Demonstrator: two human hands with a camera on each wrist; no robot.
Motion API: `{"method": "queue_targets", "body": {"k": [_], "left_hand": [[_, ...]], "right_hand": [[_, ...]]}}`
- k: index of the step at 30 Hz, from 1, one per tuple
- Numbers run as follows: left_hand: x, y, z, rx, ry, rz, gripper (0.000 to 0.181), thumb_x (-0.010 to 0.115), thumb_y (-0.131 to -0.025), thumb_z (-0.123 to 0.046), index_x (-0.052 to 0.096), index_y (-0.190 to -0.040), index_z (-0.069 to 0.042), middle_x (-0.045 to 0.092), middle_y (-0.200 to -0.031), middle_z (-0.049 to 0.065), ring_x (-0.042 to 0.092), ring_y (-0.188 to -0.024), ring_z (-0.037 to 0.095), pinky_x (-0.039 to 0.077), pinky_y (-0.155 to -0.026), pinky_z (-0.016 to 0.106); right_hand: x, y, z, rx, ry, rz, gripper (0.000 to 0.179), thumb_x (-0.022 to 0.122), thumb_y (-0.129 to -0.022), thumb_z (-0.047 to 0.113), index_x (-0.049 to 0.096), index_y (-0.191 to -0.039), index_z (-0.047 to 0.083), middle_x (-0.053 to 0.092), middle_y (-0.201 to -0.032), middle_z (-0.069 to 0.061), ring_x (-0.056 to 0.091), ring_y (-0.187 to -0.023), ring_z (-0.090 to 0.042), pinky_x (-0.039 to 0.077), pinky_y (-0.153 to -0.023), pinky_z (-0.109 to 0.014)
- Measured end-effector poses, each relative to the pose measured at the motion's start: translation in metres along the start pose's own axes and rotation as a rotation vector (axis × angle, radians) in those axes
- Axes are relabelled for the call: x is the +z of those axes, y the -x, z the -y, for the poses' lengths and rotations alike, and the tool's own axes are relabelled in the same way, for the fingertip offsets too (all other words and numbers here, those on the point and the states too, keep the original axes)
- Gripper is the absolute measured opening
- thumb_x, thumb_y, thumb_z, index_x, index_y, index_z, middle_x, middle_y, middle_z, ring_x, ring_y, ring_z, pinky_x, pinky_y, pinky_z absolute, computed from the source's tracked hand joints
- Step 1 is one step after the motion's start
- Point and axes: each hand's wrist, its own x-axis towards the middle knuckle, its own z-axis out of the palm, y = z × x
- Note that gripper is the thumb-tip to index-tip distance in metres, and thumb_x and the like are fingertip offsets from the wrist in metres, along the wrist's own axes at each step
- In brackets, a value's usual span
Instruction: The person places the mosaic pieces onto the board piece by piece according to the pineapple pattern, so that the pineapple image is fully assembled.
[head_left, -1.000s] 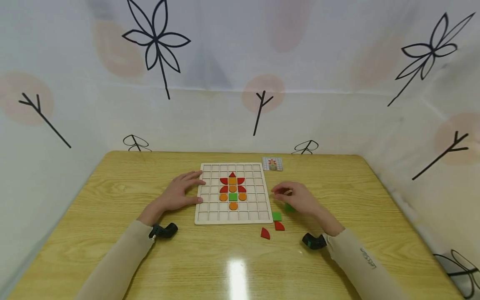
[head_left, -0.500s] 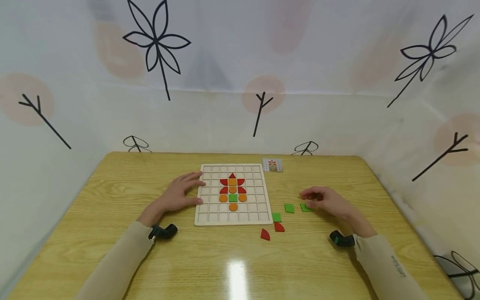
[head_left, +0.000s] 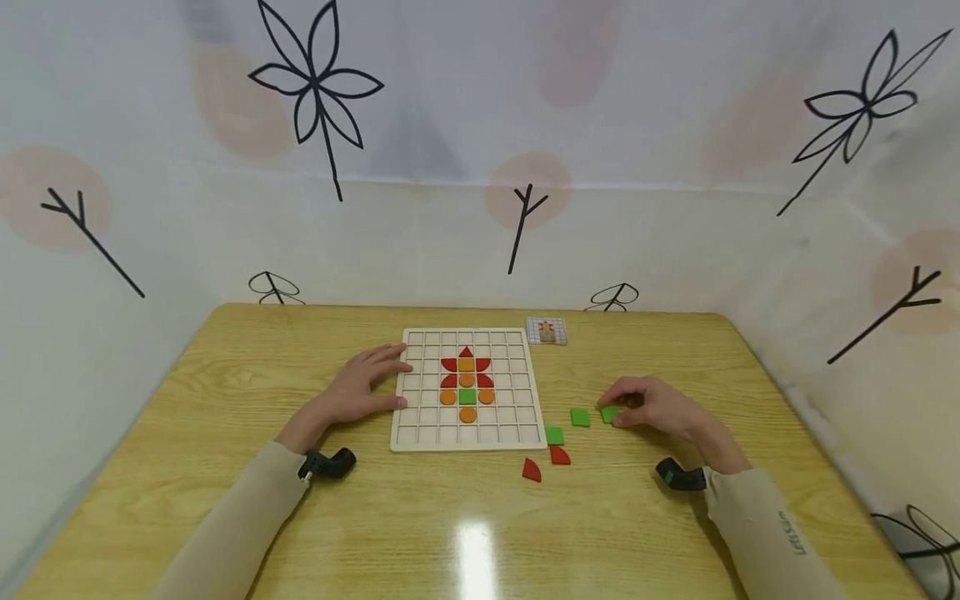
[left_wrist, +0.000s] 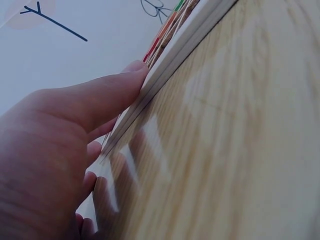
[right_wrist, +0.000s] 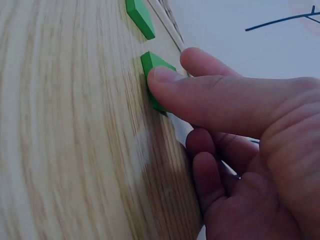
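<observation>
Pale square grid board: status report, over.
Left hand touching left edge of board. Right hand pinching green square tile. Possible obstacle: second green tile between right hand and board.

Free wooden tabletop [head_left: 390, 533] stretches before the white grid board [head_left: 512, 412], save two red quarter-circle tiles [head_left: 532, 470] near its right corner. Two green square tiles [head_left: 580, 417] lie between board and right hand [head_left: 658, 411]; the left hand [head_left: 352, 389] blocks the left edge.

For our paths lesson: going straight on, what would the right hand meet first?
Beyond the pinched tile, the right hand would probably meet the next green tile, before the board, if moving low.
</observation>
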Motion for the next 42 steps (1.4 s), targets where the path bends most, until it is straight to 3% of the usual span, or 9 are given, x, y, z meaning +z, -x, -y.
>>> {"method": "queue_targets", "body": {"k": [7, 21, 25, 31, 38, 42], "left_hand": [[0.0, 0.0, 0.001, -0.003, -0.002, -0.001, 0.058, 0.072, -0.088, -0.047, 0.061, -0.137, -0.018, 0.033, -0.16, 0.008, 0.023, -0.147, 0.037, 0.016, -0.114, 0.063], [0.001, 0.0, -0.001, -0.005, 0.004, -0.002, 0.057, 0.072, -0.088, -0.046, 0.061, -0.136, -0.017, 0.033, -0.16, 0.008, 0.024, -0.147, 0.036, 0.016, -0.114, 0.064], [0.001, 0.0, -0.001, -0.017, 0.008, 0.007, 0.057, 0.072, -0.088, -0.047, 0.061, -0.137, -0.018, 0.032, -0.161, 0.006, 0.022, -0.147, 0.035, 0.014, -0.115, 0.063], [0.002, 0.0, 0.001, -0.021, -0.001, 0.008, 0.058, 0.071, -0.089, -0.048, 0.06, -0.138, -0.019, 0.031, -0.161, 0.006, 0.022, -0.147, 0.035, 0.014, -0.115, 0.063], [0.002, 0.0, 0.0, -0.017, 0.0, 0.008, 0.058, 0.071, -0.089, -0.047, 0.06, -0.138, -0.018, 0.031, -0.161, 0.006, 0.022, -0.147, 0.035, 0.014, -0.115, 0.063], [0.001, -0.001, 0.0, -0.013, -0.002, 0.002, 0.058, 0.072, -0.088, -0.047, 0.06, -0.137, -0.018, 0.032, -0.161, 0.007, 0.022, -0.147, 0.036, 0.015, -0.114, 0.064]], "right_hand": [[0.002, 0.0, 0.0, -0.002, 0.002, -0.015, 0.024, 0.076, -0.087, 0.008, 0.074, -0.111, 0.008, 0.065, -0.113, -0.011, 0.054, -0.089, -0.013, 0.047, -0.076, -0.024], [0.001, 0.001, 0.005, 0.036, -0.094, -0.014, 0.015, 0.072, -0.091, 0.006, 0.07, -0.104, 0.001, 0.064, -0.101, -0.013, 0.053, -0.083, -0.015, 0.048, -0.071, -0.025], [0.003, 0.001, 0.013, 0.056, -0.068, -0.054, 0.012, 0.07, -0.093, 0.006, 0.07, -0.104, 0.002, 0.062, -0.098, -0.01, 0.052, -0.084, -0.016, 0.047, -0.069, -0.025], [0.016, -0.004, 0.028, 0.018, -0.036, -0.152, 0.011, 0.07, -0.093, 0.007, 0.065, -0.102, 0.003, 0.061, -0.097, -0.01, 0.057, -0.084, -0.02, 0.05, -0.066, -0.027], [0.039, -0.019, 0.046, 0.064, -0.066, -0.229, 0.017, 0.073, -0.092, 0.014, 0.063, -0.101, 0.003, 0.062, -0.099, -0.011, 0.062, -0.085, -0.023, 0.052, -0.068, -0.027], [0.054, -0.03, 0.056, 0.039, -0.066, -0.273, 0.012, 0.071, -0.093, 0.013, 0.064, -0.099, 0.005, 0.064, -0.098, -0.01, 0.065, -0.085, -0.023, 0.053, -0.068, -0.028]]}}
